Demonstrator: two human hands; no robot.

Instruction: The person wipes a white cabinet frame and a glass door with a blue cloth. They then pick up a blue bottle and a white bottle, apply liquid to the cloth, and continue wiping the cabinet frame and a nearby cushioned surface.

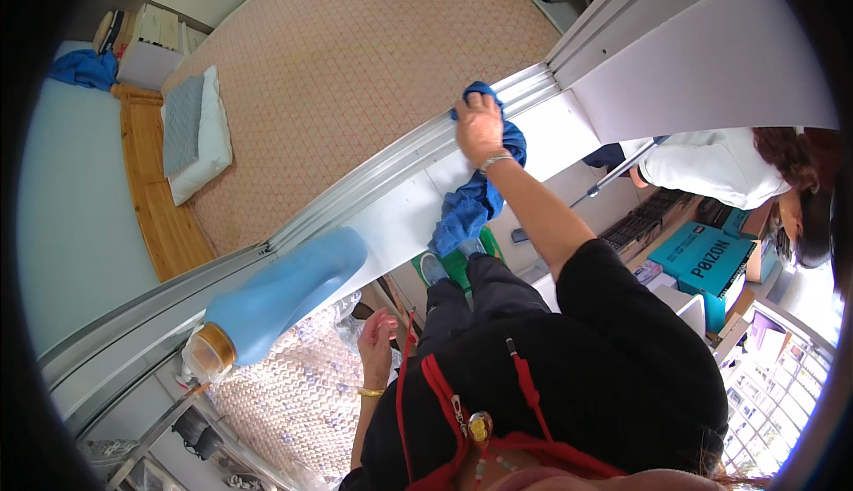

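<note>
My right hand [480, 128] presses a bunched blue cloth [470, 214] onto the metal track of a sliding window [400, 158]; the cloth's loose end hangs over the edge of the white sill [406, 201]. My left hand [378, 338] hangs near my body, fingers apart and slightly curled, holding nothing. To its left a large blue plastic bottle [286, 291] with a gold cap lies on its side along the sill.
Beyond the track lies a bed with a patterned mat [373, 58] and a pillow [200, 138]. Below me is a green step stool [493, 244] under my feet. A person in a white top [720, 164] is at right, near a pole [616, 171] and teal boxes [706, 264].
</note>
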